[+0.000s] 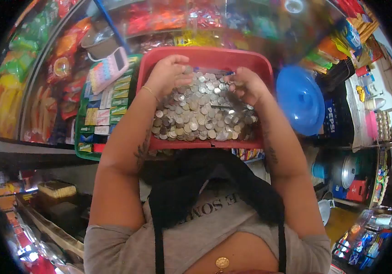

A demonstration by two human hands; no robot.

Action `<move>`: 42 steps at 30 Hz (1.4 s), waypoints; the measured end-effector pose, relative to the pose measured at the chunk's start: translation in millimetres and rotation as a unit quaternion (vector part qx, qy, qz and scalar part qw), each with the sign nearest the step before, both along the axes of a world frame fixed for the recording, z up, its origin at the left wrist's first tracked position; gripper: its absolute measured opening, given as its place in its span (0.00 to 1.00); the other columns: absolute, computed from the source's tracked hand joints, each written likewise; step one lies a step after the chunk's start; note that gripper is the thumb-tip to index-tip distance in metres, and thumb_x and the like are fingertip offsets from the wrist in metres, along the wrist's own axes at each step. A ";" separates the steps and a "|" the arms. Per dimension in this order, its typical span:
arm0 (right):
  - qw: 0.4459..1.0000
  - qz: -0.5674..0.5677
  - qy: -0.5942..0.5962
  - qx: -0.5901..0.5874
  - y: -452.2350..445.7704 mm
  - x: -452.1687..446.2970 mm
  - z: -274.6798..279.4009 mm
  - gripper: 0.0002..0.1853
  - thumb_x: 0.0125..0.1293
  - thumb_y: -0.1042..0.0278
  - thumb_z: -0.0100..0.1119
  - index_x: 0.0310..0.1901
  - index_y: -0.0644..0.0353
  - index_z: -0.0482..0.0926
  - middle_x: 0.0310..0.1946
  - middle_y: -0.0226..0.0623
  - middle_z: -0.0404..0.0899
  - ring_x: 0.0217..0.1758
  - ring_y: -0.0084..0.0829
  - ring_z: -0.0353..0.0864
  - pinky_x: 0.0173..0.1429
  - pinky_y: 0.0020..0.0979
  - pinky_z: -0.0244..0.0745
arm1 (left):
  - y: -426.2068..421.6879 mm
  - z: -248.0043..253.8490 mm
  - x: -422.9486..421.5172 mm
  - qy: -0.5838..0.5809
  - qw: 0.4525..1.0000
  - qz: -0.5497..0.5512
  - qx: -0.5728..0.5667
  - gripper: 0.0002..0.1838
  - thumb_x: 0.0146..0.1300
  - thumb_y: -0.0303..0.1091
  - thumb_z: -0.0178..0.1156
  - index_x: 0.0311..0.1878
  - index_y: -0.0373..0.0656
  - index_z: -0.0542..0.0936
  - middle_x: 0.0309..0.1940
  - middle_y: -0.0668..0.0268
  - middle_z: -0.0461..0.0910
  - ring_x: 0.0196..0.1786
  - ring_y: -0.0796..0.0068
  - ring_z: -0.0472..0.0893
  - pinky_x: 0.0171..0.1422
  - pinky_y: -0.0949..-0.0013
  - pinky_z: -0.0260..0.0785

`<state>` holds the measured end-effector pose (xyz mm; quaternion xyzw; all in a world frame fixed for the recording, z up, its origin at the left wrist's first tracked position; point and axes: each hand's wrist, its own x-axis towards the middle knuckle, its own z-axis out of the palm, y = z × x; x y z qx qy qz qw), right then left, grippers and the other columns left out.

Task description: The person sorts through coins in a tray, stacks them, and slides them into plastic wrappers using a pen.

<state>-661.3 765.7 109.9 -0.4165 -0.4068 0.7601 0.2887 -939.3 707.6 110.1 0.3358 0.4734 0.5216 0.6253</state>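
Note:
A red plastic tray [205, 54] holds a thick heap of silver and dull-gold coins [196, 114]. Over the heap's back left is my left hand [171, 75], its fingers bent around what looks like a coin near the fingertips. My right hand [250, 86] hangs over the back right of the heap with curled fingers, and coins show at its fingertips. Something dark and thin lies among the coins near that hand. A thin bracelet circles my left wrist.
Left of the tray, a green basket [81, 123] holds small cigarette boxes, with a pastel-cased calculator [109, 71] on top. A blue round lid [300, 100] and a black Pepsi crate [335, 114] stand to the right. Bagged snacks [24, 75] fill the display behind and left.

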 end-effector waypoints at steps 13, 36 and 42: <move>0.705 0.099 -0.504 0.490 -11.9 -31.5 -46.7 0.16 0.56 0.55 0.69 0.40 0.57 0.83 0.40 0.45 0.84 0.45 0.48 0.82 0.49 0.43 0.76 | -13.1 -19.0 25.0 0.651 0.684 -0.299 0.136 0.23 0.35 0.44 0.79 0.32 0.45 0.78 0.33 0.59 0.82 0.39 0.55 0.82 0.41 0.54 0.72; 0.708 0.179 -0.516 0.447 1.2 -25.3 -46.3 0.18 0.55 0.70 0.64 0.50 0.50 0.81 0.45 0.49 0.83 0.51 0.49 0.82 0.54 0.44 0.75 | -6.1 10.2 16.1 0.259 0.965 -0.027 0.025 0.09 0.66 0.35 0.60 0.38 0.39 0.74 0.29 0.63 0.80 0.28 0.78 0.77 0.27 0.75 0.68; 0.709 0.191 -0.500 0.459 -2.0 -24.9 -37.1 0.13 0.55 0.68 0.65 0.44 0.57 0.81 0.40 0.45 0.85 0.45 0.44 0.83 0.49 0.41 0.76 | -0.8 -12.0 21.1 0.205 0.976 -0.068 -0.006 0.13 0.69 0.35 0.57 0.49 0.35 0.76 0.35 0.62 0.81 0.30 0.77 0.79 0.28 0.75 0.69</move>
